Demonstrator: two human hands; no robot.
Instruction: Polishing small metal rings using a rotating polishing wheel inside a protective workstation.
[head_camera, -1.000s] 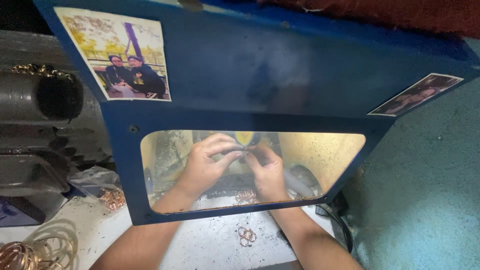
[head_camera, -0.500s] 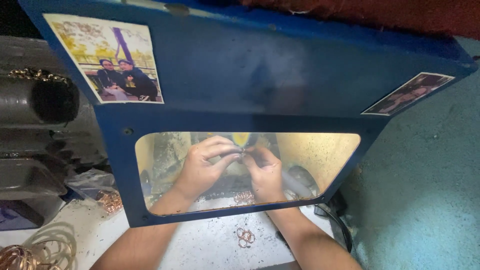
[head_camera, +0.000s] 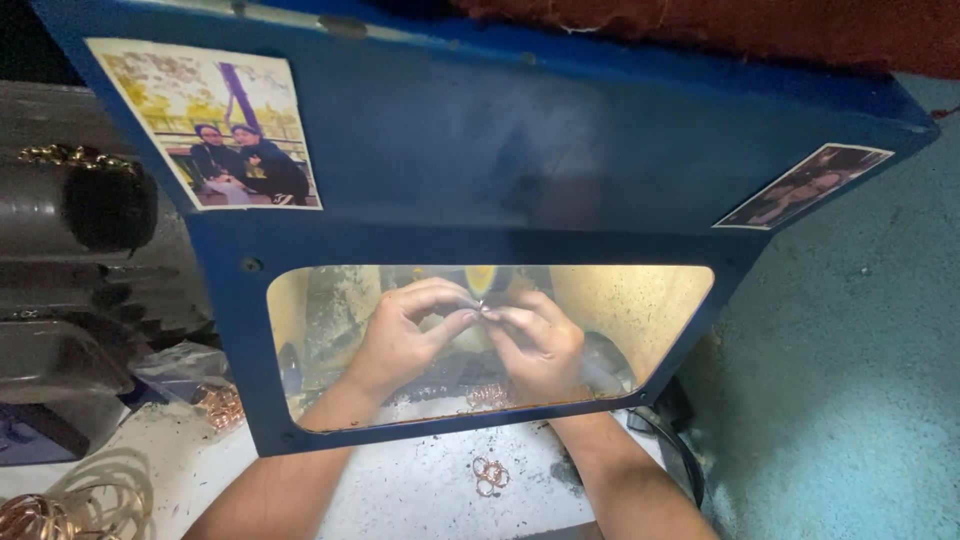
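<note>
nearest, on the surface: a few small copper rings (head_camera: 490, 474) lie loose on the white surface (head_camera: 400, 495) between my forearms; coils of copper wire (head_camera: 60, 510) sit at the near left corner, and a clear bag of copper pieces (head_camera: 215, 400) lies by the shield's left foot.
shield: a blue guard panel (head_camera: 500, 150) with a clear window (head_camera: 330, 330) stands between my eyes and my hands; both arms pass under its lower edge.
left hand: my left hand (head_camera: 405, 335) is curled, its grip narrow, thumb and fingertips pinched at the small ring (head_camera: 481, 305).
right hand: my right hand (head_camera: 540, 340) meets it from the other side, grip also narrow, pinching the same piece; fingertips of both hands touch.
task's thing: the small ring is held up between both grips, behind the window, above a heap of copper rings (head_camera: 487, 395).
step, as i judge it: working one ring at the fingertips, mid-way through a pile.
next move calls for: a steady pinch and small, fine finger motion; i cannot tell what lies behind the ring.
edges and room: the window frame hems my wrists in closely below; sideways there is room inside the lit box.
far: two photo prints (head_camera: 215, 125) stuck on the panel, dark machine parts (head_camera: 70, 210) at left.
</note>
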